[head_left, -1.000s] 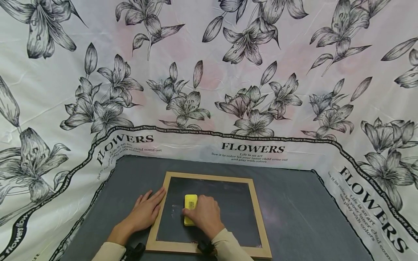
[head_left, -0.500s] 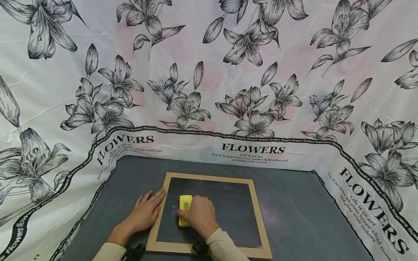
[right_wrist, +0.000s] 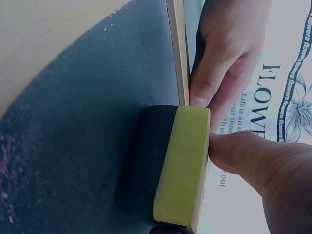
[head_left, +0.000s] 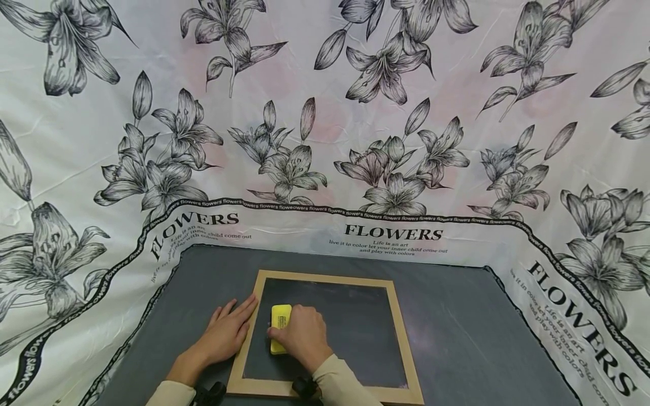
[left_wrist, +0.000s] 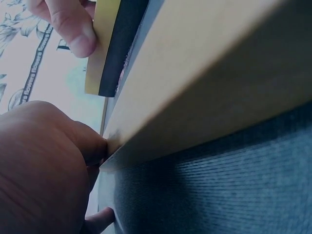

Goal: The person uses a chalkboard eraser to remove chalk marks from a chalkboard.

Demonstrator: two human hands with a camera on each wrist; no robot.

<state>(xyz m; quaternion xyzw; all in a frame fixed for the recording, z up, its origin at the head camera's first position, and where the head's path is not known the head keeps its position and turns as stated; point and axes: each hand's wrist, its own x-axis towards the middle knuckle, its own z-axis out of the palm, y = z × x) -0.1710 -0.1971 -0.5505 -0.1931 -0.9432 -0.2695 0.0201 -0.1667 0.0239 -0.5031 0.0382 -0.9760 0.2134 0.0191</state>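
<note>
Yellow eraser (head_left: 280, 327) with a black felt underside, held flat on the dark writing surface of a small chalkboard (head_left: 355, 332), near the board's left edge. The right hand (head_left: 303, 337) grips the eraser from above, thumb and fingers curled round its sides; in the right wrist view the thumb presses against the yellow back of the eraser (right_wrist: 183, 168) while the black felt meets the slate. The left hand (head_left: 227, 332) lies flat on the dark grey mat (head_left: 457, 338) just beside the board, fingers straight and together, their tips touching the outer side of the light wooden frame (head_left: 325, 276). The left wrist view shows the left hand (left_wrist: 46, 165) butted against the frame (left_wrist: 195, 83), with the eraser (left_wrist: 109, 46) standing on the slate beyond it. The chalkboard lies flat near the front of the mat, its surface faintly smeared with chalk dust. A white cloth printed with black lilies and the word FLOWERS (head_left: 325, 113) surrounds the mat on the far, left and right sides.
</note>
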